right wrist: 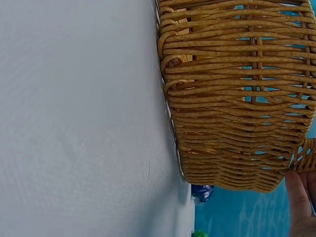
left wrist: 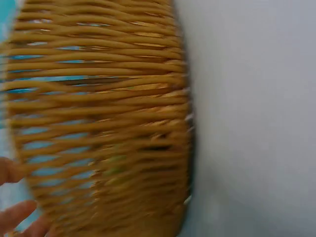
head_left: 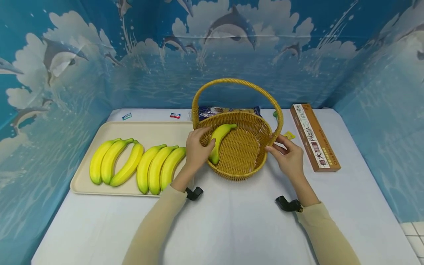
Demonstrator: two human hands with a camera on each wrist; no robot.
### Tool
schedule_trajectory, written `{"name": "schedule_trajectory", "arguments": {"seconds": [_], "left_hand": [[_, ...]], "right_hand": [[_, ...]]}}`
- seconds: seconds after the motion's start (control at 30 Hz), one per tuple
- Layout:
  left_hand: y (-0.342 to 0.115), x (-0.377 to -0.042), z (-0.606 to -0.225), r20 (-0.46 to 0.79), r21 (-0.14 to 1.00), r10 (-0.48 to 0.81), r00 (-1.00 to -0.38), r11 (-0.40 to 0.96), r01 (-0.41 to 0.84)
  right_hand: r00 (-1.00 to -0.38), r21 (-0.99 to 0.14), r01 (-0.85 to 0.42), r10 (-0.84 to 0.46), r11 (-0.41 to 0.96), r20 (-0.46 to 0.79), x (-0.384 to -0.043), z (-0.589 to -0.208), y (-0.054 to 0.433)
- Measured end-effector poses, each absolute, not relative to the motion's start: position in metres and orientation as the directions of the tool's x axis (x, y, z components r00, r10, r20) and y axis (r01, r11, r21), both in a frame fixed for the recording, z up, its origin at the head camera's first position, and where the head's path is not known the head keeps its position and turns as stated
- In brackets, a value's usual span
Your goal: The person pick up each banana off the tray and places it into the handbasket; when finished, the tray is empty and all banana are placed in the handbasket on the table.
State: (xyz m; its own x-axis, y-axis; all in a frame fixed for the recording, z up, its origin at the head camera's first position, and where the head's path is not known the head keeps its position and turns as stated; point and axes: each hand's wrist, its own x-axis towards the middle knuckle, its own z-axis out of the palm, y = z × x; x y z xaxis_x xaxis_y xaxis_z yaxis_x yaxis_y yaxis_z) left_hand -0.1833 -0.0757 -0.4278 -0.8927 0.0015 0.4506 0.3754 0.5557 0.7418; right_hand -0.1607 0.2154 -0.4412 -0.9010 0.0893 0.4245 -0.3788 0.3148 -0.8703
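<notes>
A brown wicker basket (head_left: 246, 170) with a tall arched handle stands on the white table in the head view. One yellow banana (head_left: 216, 141) lies inside it along the left wall. My left hand (head_left: 196, 149) is over the basket's left rim, thumb and fingers apart beside the banana; whether they touch it cannot be made out. In the left wrist view its fingertips (left wrist: 19, 215) show by the rim. My right hand (head_left: 289, 156) pinches the basket's right rim at the handle's foot. The right wrist view shows those fingers (right wrist: 297, 197) against the wickerwork.
Left of the basket, a cream tray (head_left: 82, 186) carries several bananas (head_left: 112, 160) in two groups. A brown pasta box (head_left: 316, 140) lies to the right. Behind the basket is a dark blue packet (head_left: 212, 111). Small wrapped sweets (head_left: 175, 115) lie near the back edge.
</notes>
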Motion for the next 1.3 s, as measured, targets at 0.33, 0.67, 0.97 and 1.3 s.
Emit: {"name": "schedule_trajectory", "arguments": {"seconds": [0.33, 0.67, 0.97, 1.3], "left_hand": [[-0.17, -0.136, -0.393, 0.592, 0.742, -0.171, -0.787, 0.496, 0.451], [-0.296, -0.117, -0.398, 0.524, 0.788, -0.514, -0.68, 0.594, 0.158], [-0.351, -0.11, -0.421, 0.407, 0.817, -0.598, -0.69, 0.577, -0.018], [-0.37, -0.114, -0.437, 0.258, 0.828, -0.621, -0.74, 0.537, -0.161]], "right_hand": [[-0.886, -0.854, -0.416, 0.074, 0.313, 0.458, -0.163, -0.437, 0.221], [-0.887, -0.857, -0.407, 0.086, 0.316, 0.453, -0.161, -0.439, 0.224], [-0.884, -0.857, -0.425, 0.072, 0.292, 0.463, -0.162, -0.438, 0.219], [-0.888, -0.862, -0.417, 0.076, 0.288, 0.454, -0.163, -0.442, 0.216]]}}
